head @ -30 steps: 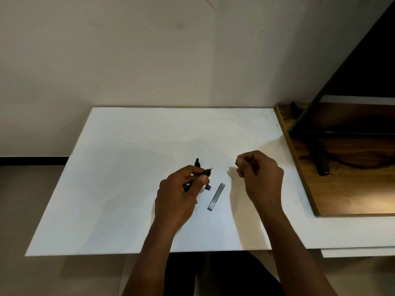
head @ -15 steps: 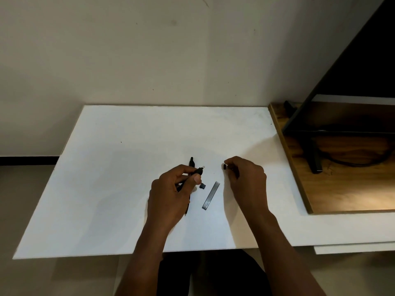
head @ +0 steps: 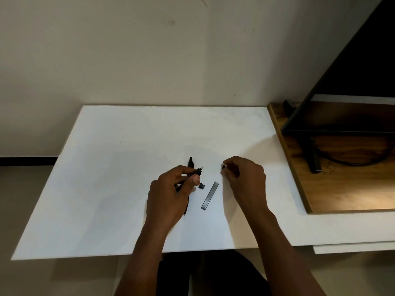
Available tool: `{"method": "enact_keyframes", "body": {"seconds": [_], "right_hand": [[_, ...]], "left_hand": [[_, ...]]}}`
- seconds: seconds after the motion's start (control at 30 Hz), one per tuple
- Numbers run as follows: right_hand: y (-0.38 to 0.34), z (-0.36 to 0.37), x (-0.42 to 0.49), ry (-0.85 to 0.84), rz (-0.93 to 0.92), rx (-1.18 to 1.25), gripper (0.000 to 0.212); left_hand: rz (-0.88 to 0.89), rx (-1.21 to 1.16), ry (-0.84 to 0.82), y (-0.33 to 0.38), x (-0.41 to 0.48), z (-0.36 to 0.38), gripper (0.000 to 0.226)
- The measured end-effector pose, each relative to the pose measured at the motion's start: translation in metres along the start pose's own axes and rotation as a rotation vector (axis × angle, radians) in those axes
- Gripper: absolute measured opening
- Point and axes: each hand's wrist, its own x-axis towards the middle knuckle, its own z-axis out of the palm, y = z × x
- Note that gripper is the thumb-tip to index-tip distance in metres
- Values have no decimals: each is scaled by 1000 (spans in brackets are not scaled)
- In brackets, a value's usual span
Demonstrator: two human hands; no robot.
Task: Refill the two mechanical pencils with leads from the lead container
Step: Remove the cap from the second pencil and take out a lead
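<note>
The left hand [head: 171, 193] is closed around a black mechanical pencil [head: 197, 172], its pale open end pointing right. The right hand [head: 245, 178] pinches a small dark piece [head: 223, 166], probably that pencil's cap. A second pencil [head: 190, 162] lies partly hidden beneath the left hand; the lead container [head: 210, 195] rests between the hands, beside a small black cap [head: 202, 186]. The step looks like opening the pencil; next calls for setting the piece down and drawing leads.

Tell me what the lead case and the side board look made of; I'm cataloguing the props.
Lead case: likely smooth translucent grey plastic, thin, flat, with pale sheen along its edge. Side board: wood or wood-look laminate, brown grain streaks, semi-gloss where lamplight reflects.
</note>
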Motion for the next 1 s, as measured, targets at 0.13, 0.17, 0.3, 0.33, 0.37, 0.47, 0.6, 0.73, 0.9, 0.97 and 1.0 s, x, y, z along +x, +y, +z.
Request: {"method": "enact_keyframes", "body": {"seconds": [0.13,0.17,0.3,0.33,0.37,0.47,0.6,0.73,0.9,0.97,1.0], "right_hand": [[1,2,0,0,7,-9,8],[1,2,0,-2,12,-8,8],[-2,0,-1,14,24,21,17],[-5,-1,-1,50,14,43,17],[-10,-2,-2,98,-8,70,15],[-28,-6,-3,115,-28,279,5],[-37,-10,-5,-207,98,564,5],[-35,-9,-8,-306,190,668,5],[-30,-10,-7,-347,294,808,8],[-30,-8,-7,-341,315,816,9],[-30,-8,-7,-339,332,842,11]], "left_hand": [[2,-2,3,0,0,0,11],[2,1,4,0,-1,0,11],[-4,0,-3,0,-1,0,11],[-5,4,-7,0,-1,0,12],[-6,7,-10,0,-1,-1,13],[0,12,-10,1,0,-1,21],[19,17,-11,5,0,-1,24],[24,25,-15,5,0,-2,21],[24,22,-35,5,-1,-2,5],[24,26,-35,4,0,-2,4],[25,20,-35,4,0,-3,4]]}}
